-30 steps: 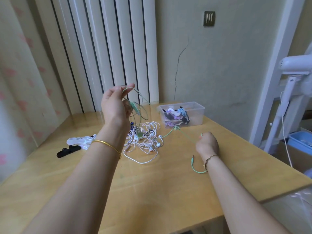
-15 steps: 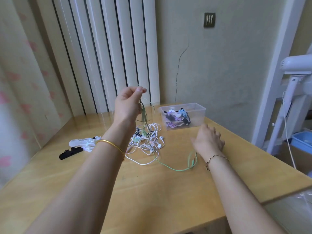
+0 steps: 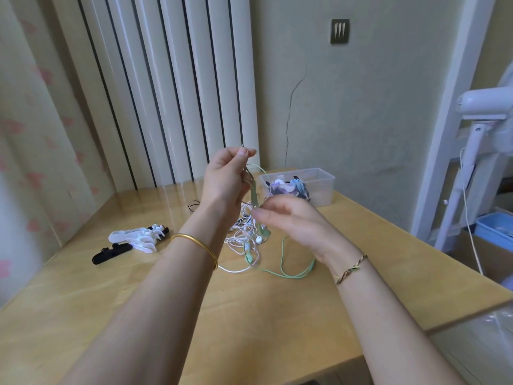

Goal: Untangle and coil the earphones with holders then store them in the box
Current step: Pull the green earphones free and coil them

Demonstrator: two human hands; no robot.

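My left hand (image 3: 224, 176) is raised above the table and pinches a green earphone cable (image 3: 283, 262) between thumb and fingertips. The cable hangs down into a tangle of white earphones (image 3: 244, 234) on the wooden table (image 3: 263, 315), and its loose end loops on the tabletop near my right wrist. My right hand (image 3: 294, 220) hovers just right of the hanging cable with fingers spread and relaxed, holding nothing I can see. A clear plastic box (image 3: 322, 182) with several coiled earphones inside stands behind the tangle.
White holders (image 3: 133, 237) and a black holder (image 3: 111, 252) lie on the left of the table. A white radiator stands behind. A white fan stand (image 3: 477, 151) and a blue bin (image 3: 494, 229) are off the table's right edge.
My right hand let go of the green cable, then rose and moved left toward the hanging cable. My left hand lifted a little and shifted right; the cable's loose end now lies looped on the table.
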